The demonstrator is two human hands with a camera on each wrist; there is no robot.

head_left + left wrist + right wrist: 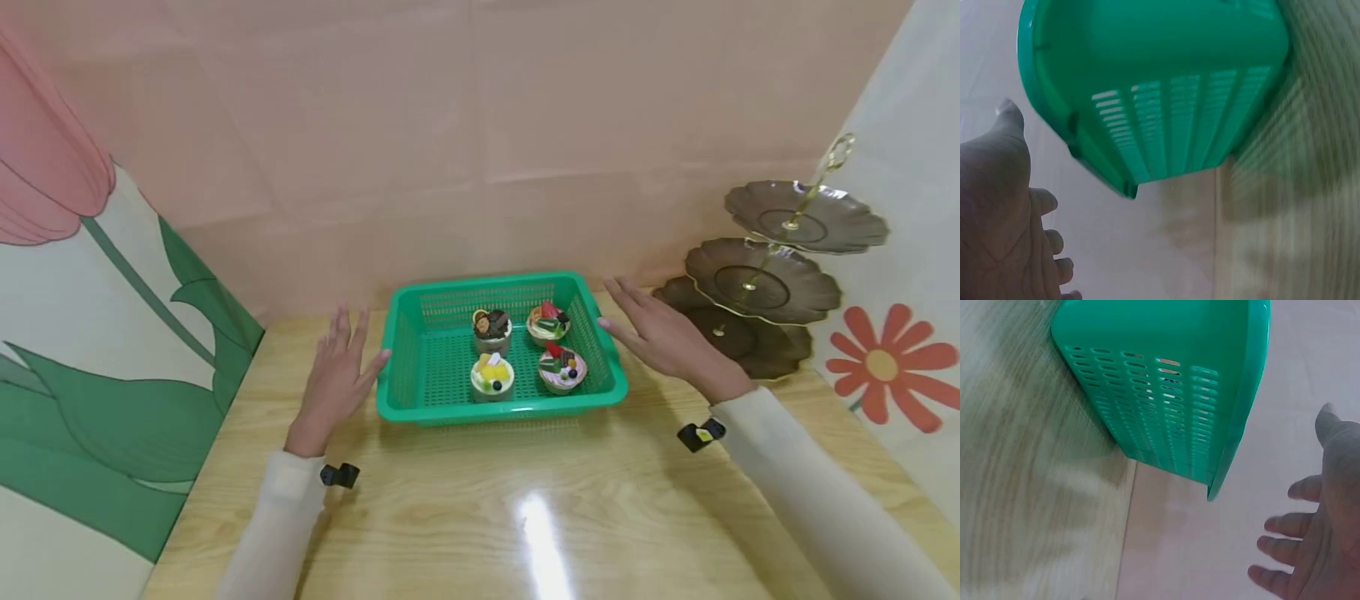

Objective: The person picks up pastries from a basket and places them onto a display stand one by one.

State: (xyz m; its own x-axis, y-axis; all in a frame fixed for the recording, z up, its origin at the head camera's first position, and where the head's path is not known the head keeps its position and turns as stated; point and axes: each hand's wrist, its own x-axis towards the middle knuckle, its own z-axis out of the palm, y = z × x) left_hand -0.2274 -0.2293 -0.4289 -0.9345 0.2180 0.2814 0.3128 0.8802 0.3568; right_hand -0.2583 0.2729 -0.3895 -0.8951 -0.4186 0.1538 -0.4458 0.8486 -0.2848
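Note:
A green plastic basket (498, 412) stands on the wooden table, several toy cupcakes inside it. A chocolate-topped cupcake (492, 332) and one with yellow fruit (492, 377) sit toward the middle. On the right are a strawberry-topped cupcake (548, 323) and a purple-creamed one (562, 369). My left hand (335, 375), fingers straight and spread, is beside the basket's left end, thumb tip near the rim. My right hand (663, 337) is held flat beside the right end, fingers extended. In both wrist views a gap shows between the hand and the basket wall (1166, 125).
At the right back stands a three-tier brown tray stand (765, 283) with a gold handle, close beyond my right hand. A pink backdrop (480, 150) rises behind the table (450, 517). Flower-print panels (112, 375) flank it on both sides.

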